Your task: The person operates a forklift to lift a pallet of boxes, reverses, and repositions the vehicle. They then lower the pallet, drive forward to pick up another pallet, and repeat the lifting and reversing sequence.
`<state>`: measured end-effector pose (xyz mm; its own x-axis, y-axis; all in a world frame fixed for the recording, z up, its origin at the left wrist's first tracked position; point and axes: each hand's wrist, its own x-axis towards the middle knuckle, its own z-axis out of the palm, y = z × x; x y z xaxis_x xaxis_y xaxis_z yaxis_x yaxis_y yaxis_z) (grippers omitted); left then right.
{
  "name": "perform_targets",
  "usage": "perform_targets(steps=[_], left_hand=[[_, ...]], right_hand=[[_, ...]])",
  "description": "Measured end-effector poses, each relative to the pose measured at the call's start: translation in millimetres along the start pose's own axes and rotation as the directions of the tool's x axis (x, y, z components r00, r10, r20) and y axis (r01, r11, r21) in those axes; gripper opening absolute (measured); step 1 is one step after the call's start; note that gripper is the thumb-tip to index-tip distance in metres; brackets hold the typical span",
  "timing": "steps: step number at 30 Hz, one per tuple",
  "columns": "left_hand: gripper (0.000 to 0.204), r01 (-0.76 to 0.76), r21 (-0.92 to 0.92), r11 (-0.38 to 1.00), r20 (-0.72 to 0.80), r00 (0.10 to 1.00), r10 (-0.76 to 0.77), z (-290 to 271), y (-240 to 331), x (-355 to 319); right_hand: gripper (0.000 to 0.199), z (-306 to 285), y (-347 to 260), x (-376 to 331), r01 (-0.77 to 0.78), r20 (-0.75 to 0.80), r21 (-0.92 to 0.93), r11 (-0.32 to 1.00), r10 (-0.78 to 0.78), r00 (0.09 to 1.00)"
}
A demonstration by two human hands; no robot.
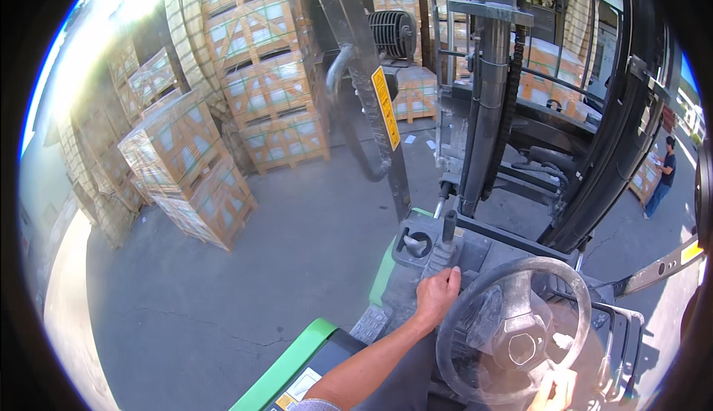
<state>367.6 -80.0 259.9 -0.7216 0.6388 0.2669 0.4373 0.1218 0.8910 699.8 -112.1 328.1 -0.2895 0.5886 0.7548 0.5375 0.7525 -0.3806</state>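
Note:
I am at the controls of a forklift. My left hand is closed beside the left side of the steering wheel, just below an upright black lever with a ribbed boot. What its fingers wrap round, if anything, is hidden. At the wheel's lower rim my right hand is closed on the rim; glare washes out part of it, and the lower picture edge cuts it off. A cup holder with a pale crumpled thing in it lies ahead of my left hand.
Stacked wooden crates in wrap stand ahead left, with a shorter crate stack nearer. The forklift mast rises in front. A grab handle is on the left post. At right, a person stands by a crate.

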Motion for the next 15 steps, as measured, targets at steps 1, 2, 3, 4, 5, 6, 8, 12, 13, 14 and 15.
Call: perform_targets(steps=[1, 2, 3, 4, 5, 6, 8, 12, 13, 14, 15], left_hand=[[0.042, -0.023, 0.03, 0.999, 0.01, 1.0, 0.023, 1.6, -1.8, 3.0], [0.043, -0.016, 0.012, 1.0, 0.018, 1.0, 0.015, 2.5, -3.2, 3.5], [0.043, 0.015, 0.005, 1.0, 0.032, 0.999, -0.015, 1.8, -5.1, 5.0], [0.043, 0.028, -0.011, 1.0, 0.04, 0.999, -0.028, 2.4, -6.0, 5.2], [0.043, 0.034, -0.032, 0.999, 0.062, 0.998, -0.032, 2.0, -6.8, 6.2], [0.043, 0.034, -0.041, 0.999, 0.042, 0.999, -0.032, 2.4, -7.7, 6.7], [0.044, 0.028, -0.001, 1.0, 0.0, 1.0, -0.028, 1.6, -10.1, 7.6], [0.044, -0.022, 0.09, 0.996, -0.017, 1.0, 0.023, 3.9, -19.4, 11.3], [0.044, -0.018, 0.047, 0.999, 0.034, 0.999, 0.016, 1.2, -23.7, 12.6], [0.044, -0.032, 0.048, 0.998, 0.007, 0.999, 0.032, 1.7, -25.3, 13.2], [0.043, 0.025, 0.043, 0.999, 0.06, 0.998, -0.028, -0.7, -27.7, 14.6]], right_hand=[[0.006, 4.3, 9.8, 23.8, -0.144, -0.072, 0.045, 0.989, 0.147, 0.987], [0.004, 9.6, 11.3, 50.0, -0.287, -0.141, 0.088, 0.954, 0.297, 0.944], [0.006, 16.0, 8.6, 81.3, -0.203, -0.117, -0.078, 0.976, 0.193, 0.974], [0.008, 34.4, 2.0, 113.0, -0.146, -0.148, -0.079, 0.986, 0.133, 0.98], [0.005, 58.0, -10.8, 140.9, -0.139, -0.196, -0.016, 0.99, 0.133, 0.972], [0.003, 80.2, -29.5, 157.2, -0.077, -0.114, 0.017, 0.997, 0.079, 0.99], [0.004, 128.0, -75.0, 158.2, 0.035, 0.026, 0.092, 0.995, -0.038, 0.999], [0.015, 149.4, -140.1, 63.5, 0.227, 0.211, 0.291, 0.929, -0.294, 0.932], [0.016, 131.4, -140.0, 36.3, 0.228, 0.207, 0.307, 0.924, -0.299, 0.932], [0.01, 103.3, -131.3, 13.2, 0.22, 0.251, 0.251, 0.942, -0.283, 0.926], [0.006, 75.5, -120.4, -5.2, 0.211, 0.273, 0.213, 0.954, -0.265, 0.925]])
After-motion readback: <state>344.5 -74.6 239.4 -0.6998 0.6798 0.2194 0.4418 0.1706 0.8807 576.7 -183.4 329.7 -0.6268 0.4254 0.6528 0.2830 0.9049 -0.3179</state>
